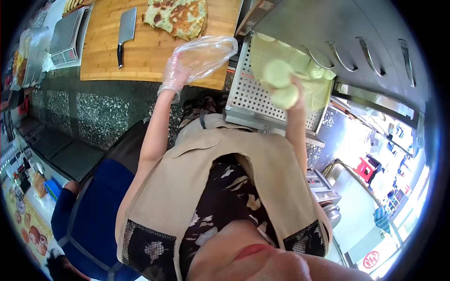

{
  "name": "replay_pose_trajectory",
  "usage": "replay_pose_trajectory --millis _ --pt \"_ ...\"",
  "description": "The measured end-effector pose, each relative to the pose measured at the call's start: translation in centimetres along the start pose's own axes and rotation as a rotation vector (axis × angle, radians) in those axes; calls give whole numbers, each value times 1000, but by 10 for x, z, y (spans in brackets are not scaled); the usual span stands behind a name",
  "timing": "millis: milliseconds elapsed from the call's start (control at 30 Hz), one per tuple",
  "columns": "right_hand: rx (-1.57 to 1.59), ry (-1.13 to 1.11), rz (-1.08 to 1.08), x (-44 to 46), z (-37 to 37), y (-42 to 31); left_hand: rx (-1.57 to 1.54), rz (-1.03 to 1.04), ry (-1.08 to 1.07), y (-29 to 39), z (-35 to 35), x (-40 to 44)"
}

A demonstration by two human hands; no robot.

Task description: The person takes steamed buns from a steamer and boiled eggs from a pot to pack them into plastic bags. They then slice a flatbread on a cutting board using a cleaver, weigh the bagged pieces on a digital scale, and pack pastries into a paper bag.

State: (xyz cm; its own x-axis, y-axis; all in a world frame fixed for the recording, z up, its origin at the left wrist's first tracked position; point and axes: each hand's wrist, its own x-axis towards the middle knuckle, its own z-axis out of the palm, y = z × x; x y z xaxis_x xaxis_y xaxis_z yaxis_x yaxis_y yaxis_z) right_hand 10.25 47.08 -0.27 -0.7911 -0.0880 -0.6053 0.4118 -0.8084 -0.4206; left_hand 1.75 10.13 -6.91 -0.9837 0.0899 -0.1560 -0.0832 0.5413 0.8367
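My left hand (175, 74), in a clear plastic glove, is closed on the edge of a clear plastic bag (206, 57) that bulges out to the right over the board's edge. My right hand (297, 97) is bare and holds pale round buns (277, 74), blurred by motion, above a perforated metal tray (251, 96). Pale green cloth (262, 49) lines part of that tray, and more pale buns (315, 70) rest on it near the right side. Beyond my left hand, a browned flatbread (176, 18) lies on the wooden board (159, 51).
A cleaver (126, 29) lies on the board. Left of it stands a scale (65, 40). A steel cabinet with curved handles (371, 57) rises at the right. A person in dark blue (101, 215) is close at the lower left. A red stool (364, 169) stands far right.
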Motion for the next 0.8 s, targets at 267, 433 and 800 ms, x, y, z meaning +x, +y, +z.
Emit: replay_pose_trajectory --millis 267,433,800 --pt "32 168 137 177 140 184 162 151 -64 11 -11 -8" --pt "-1042 644 -397 168 175 182 148 154 161 3 -47 10" --pt "-1594 544 -1052 -53 50 96 325 280 119 18 -62 39"
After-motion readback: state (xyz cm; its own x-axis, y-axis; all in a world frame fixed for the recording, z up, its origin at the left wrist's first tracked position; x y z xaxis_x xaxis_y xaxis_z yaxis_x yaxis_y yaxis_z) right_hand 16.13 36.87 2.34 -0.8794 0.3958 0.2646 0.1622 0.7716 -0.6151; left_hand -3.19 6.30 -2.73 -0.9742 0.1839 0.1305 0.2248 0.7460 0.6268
